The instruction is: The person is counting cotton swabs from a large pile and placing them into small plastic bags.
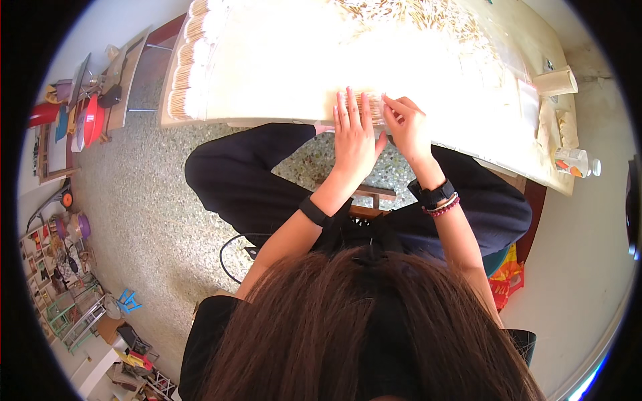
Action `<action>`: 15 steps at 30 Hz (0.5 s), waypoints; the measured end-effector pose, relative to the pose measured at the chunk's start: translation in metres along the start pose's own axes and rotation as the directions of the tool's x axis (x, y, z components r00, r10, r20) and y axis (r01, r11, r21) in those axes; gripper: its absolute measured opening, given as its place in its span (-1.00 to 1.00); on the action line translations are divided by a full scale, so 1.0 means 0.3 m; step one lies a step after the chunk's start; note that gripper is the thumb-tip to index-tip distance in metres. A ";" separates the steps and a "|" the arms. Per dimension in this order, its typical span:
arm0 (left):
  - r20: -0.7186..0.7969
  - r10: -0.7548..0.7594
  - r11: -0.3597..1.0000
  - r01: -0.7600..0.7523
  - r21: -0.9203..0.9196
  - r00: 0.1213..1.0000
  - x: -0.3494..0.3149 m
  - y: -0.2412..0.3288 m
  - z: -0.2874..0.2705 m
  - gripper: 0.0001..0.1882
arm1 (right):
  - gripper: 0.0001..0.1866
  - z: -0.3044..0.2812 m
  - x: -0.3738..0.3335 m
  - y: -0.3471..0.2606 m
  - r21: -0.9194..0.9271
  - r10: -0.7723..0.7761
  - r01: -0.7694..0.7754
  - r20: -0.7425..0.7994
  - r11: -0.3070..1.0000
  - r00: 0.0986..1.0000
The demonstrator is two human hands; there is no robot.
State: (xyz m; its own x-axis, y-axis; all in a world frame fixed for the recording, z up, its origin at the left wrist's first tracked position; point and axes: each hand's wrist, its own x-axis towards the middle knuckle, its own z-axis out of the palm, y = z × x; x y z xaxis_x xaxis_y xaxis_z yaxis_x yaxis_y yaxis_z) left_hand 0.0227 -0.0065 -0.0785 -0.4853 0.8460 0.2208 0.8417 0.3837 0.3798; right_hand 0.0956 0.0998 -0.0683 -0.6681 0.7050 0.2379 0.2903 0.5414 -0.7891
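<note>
A small bundle of thin tan sticks [370, 107], which look like cotton swabs, lies at the table's near edge. My left hand [354, 137] rests flat across its left part, fingers stretched out. At the bundle's right end, my right hand [408, 125] is closed in a pinch of thumb and fingers. What sits between those fingertips is too bright and small to make out. Glare washes out much of the white tabletop [281, 73] around both hands.
Packed swab bundles [180, 93] line the table's left edge. A loose heap of sticks [428, 17] spreads at the far side. To the right are a rolled beige sheet [556, 81] and a clear bottle [576, 163] near the edge. My knees are under the table.
</note>
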 end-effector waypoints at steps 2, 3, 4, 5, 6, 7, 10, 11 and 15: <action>-0.003 0.008 1.000 -0.008 0.012 1.000 0.002 0.002 -0.001 -0.14 | -0.77 -0.003 -0.003 -0.005 -0.010 0.005 -0.004 0.016 1.000 1.000; -0.001 0.006 1.000 -0.006 0.010 1.000 0.003 0.002 -0.001 -0.14 | -0.77 -0.003 -0.001 -0.005 -0.046 -0.040 0.041 0.030 0.998 0.999; -0.005 0.008 1.000 -0.008 0.011 1.000 0.005 0.002 -0.002 -0.14 | -0.77 -0.003 0.000 -0.005 -0.082 -0.083 0.087 0.045 0.993 0.996; -0.009 0.014 1.000 -0.013 0.012 1.000 0.005 0.003 -0.002 -0.15 | -0.77 -0.004 0.002 -0.005 -0.082 -0.082 0.085 0.044 0.993 0.996; -0.008 0.015 1.000 -0.015 0.012 1.000 0.005 0.004 -0.003 -0.15 | -0.76 -0.005 0.006 -0.006 -0.122 -0.097 0.105 0.069 0.987 0.993; -0.006 0.012 1.000 -0.012 0.009 1.000 0.004 0.006 -0.004 -0.15 | -0.76 -0.007 0.009 -0.006 -0.162 -0.110 0.124 0.094 0.979 0.989; 0.000 0.011 1.000 -0.011 0.011 1.000 0.002 0.005 -0.007 -0.15 | -0.78 -0.017 0.017 -0.003 -0.148 -0.134 0.155 0.140 0.977 0.981; 0.003 0.008 1.000 -0.008 0.019 1.000 0.001 0.003 -0.009 -0.15 | -0.78 -0.020 0.019 -0.004 -0.149 -0.134 0.155 0.139 0.977 0.981; 0.008 0.004 1.000 -0.004 0.030 1.000 0.000 0.001 -0.009 -0.15 | -0.83 -0.025 0.016 0.019 -0.014 -0.044 0.046 0.105 0.999 0.994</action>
State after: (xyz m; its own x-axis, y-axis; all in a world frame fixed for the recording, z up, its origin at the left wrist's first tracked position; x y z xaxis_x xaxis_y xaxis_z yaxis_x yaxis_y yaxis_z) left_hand 0.0224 -0.0073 -0.0759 -0.4802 0.8504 0.2150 0.8504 0.3912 0.3519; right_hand 0.0991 0.1096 -0.0674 -0.7484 0.6285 0.2121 0.2686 0.5795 -0.7694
